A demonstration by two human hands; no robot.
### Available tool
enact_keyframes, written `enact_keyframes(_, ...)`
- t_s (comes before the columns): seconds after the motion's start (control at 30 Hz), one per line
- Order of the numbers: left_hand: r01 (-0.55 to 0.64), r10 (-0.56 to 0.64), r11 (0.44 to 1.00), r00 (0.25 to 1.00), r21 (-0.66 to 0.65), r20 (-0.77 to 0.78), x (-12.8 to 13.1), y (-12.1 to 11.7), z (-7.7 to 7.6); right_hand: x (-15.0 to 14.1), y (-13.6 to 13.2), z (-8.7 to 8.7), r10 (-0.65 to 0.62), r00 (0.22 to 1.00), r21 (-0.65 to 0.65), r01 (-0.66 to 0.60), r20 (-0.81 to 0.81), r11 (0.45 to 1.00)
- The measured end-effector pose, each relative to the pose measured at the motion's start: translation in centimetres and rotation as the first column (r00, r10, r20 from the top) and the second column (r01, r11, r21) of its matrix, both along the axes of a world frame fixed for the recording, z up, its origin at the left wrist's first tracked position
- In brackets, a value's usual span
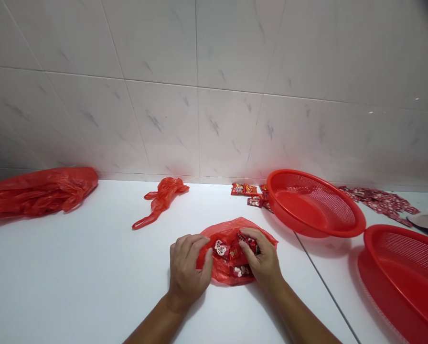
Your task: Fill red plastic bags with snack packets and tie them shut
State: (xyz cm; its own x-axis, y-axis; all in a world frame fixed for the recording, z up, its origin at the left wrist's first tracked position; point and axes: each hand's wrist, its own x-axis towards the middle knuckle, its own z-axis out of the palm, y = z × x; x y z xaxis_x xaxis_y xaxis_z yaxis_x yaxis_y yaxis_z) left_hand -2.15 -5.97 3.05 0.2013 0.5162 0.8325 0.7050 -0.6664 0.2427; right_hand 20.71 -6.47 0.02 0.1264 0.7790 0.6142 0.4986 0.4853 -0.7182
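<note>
Tiled wall (214, 95) is seen at 12 o'clock behind the white surface (74, 267); at 6 o'clock, red-wrapped sweets (221, 248) on a red plastic bag (207, 260) are gripped by the right hand (262, 255) and touched by the curled left hand (187, 267).

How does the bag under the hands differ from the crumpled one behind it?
The spread bag lies flat under the left hand and right hand; the crumpled bag is bunched and untouched. The spread bag carries red snack packets; the crumpled bag shows none. Both are thin red plastic on the white counter.
</note>
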Motion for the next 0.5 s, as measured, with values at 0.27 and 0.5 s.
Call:
enact_keyframes(0.27,-0.009,0.009,0.999,1.0,-0.052,-0.001,0.06,0.03,-0.05,-0.22,-0.03,-0.04,-0.012,0.999,-0.139,0.005,-0.047,0.99)
enact_keyframes(0.5,-0.007,0.008,0.996,1.0,-0.091,0.01,-0.03,-0.04,-0.04,0.08,-0.44,0.18,-0.07,0.972,-0.235,0.016,-0.225,0.972)
